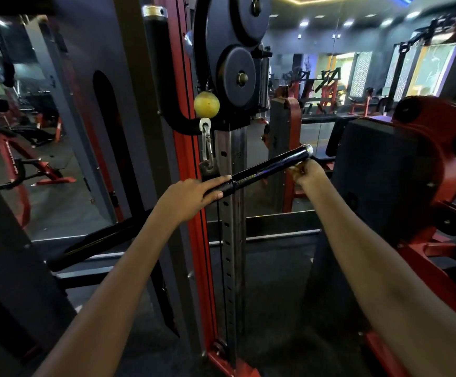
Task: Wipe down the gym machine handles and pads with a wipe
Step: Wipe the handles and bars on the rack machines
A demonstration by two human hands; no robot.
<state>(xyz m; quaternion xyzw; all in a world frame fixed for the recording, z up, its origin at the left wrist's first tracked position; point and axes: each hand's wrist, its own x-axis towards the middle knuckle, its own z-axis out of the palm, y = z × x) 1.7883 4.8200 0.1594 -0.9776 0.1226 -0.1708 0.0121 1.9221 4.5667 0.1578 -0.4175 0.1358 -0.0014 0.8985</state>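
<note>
A black cable-machine bar handle (265, 168) with a chrome end cap slants up to the right in front of the red and grey upright. It hangs from a metal carabiner (206, 141) under a yellow stopper ball (206, 104). My left hand (191, 198) grips the bar near its middle, fingers curled over the top. My right hand (307, 174) is just under the bar's right end, fingers curled round a small, pale, crumpled thing that is mostly hidden; I cannot tell whether it is a wipe.
Black pulley wheels (237, 77) sit above on the red upright (194, 164). A perforated steel post (230, 240) runs down to the floor. A black pad (379, 170) on a red machine (444, 148) stands at the right. More benches stand beyond.
</note>
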